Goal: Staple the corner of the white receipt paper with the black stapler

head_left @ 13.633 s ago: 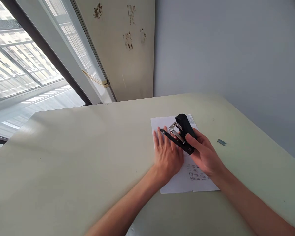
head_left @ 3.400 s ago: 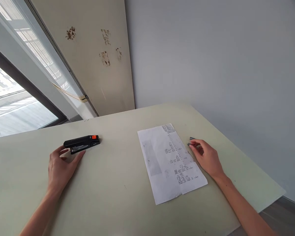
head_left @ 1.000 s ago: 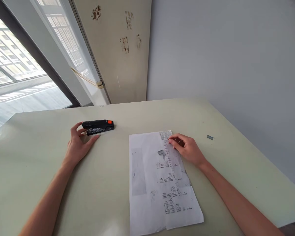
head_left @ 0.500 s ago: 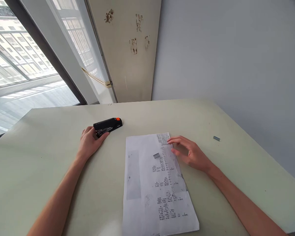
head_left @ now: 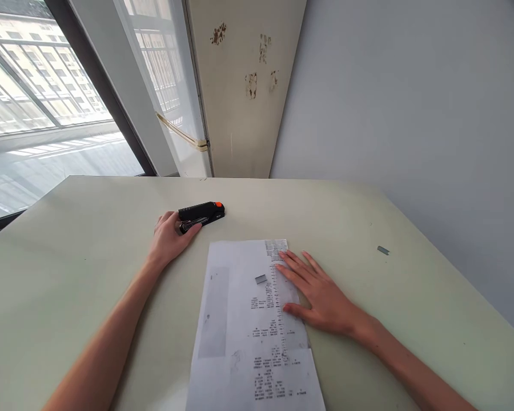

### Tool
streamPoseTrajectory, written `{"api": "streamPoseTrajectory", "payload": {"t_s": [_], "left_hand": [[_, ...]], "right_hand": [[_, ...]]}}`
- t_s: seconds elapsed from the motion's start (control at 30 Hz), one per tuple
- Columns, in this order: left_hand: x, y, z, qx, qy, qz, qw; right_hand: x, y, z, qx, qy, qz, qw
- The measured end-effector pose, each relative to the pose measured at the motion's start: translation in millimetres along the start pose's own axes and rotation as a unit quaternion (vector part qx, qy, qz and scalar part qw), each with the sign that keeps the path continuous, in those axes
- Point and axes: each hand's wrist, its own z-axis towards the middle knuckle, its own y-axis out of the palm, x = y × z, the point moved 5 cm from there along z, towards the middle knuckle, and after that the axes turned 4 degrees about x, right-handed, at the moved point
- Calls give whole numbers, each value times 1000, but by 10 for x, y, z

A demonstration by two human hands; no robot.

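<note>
A pale, glossy table (head_left: 64,274) filled the lower part of the view, with a white sheet of paper (head_left: 240,319) nearest on it, cut off by the bottom edge. Dark lines of print ran down the sheet's right half, a grey rectangle marked its left side, and a dense block sat in the far right corner; none of the writing was legible. The right hand (head_left: 328,299) lay palm down over the paper's right edge, fingers and thumb spread wide, with nothing gripped. A short grey staple strip (head_left: 261,279) rested on the sheet, near those fingertips but apart from them. Beyond the paper's far left corner, the left hand (head_left: 170,238) was closed around the rear end of a black stapler (head_left: 201,214), thumb along its near side; the stapler had an orange patch and pale marks too small to read. A second grey strip (head_left: 383,250) lay well to the right on bare tabletop. Behind stood a beige panel (head_left: 244,131) with four brown, flaking patches, a bluish-grey wall (head_left: 402,85), and a bright window (head_left: 29,85) showing railings and buildings.
</note>
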Motion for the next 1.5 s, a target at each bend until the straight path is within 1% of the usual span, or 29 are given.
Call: {"api": "streamPoseTrajectory", "payload": {"t_s": [0.13,0.3,0.4,0.47,0.57,0.67,0.77,0.83,0.9,0.97,1.07,1.13,1.23,1.33,1.4,1.5], "left_hand": [[42,-38,-8,7,-57,-118,991],[46,-10,88,-4,-40,-162,986],[53,-31,140,-3,-33,-174,984],[106,-75,158,8,-27,-186,982],[276,-177,163,30,-12,-204,979],[528,-285,124,35,13,-215,976],[795,-353,10,22,45,-225,973],[952,-350,-112,4,62,-229,971],[1095,-297,-267,-24,77,-224,971],[1233,-198,-447,-55,91,-215,971],[1441,12,-745,-104,104,-211,966],[1574,178,-949,-140,106,-215,961],[1730,411,-1224,-184,102,-226,951],[1790,584,-1394,-205,86,-239,945],[1782,661,-1428,-210,69,-251,942],[1757,720,-1390,-223,56,-268,936]], "right_hand": [[-210,100,257,-25,-28,4,999],[-410,227,605,-69,-29,7,997],[-503,284,788,-65,-39,14,997],[-553,319,899,-55,-42,20,997],[-610,363,1028,-39,-43,36,998],[-627,361,1069,-12,-43,76,996],[-573,269,997,52,-24,163,985],[-485,167,890,117,5,228,967],[-364,56,746,182,44,276,943],[-209,-40,584,231,99,306,918],[66,-147,355,269,204,335,880],[229,-206,244,285,246,348,858],[384,-261,187,295,252,369,845],[434,-267,210,299,233,386,841],[429,-253,233,295,228,390,842],[412,-237,248,280,234,386,847]]}}
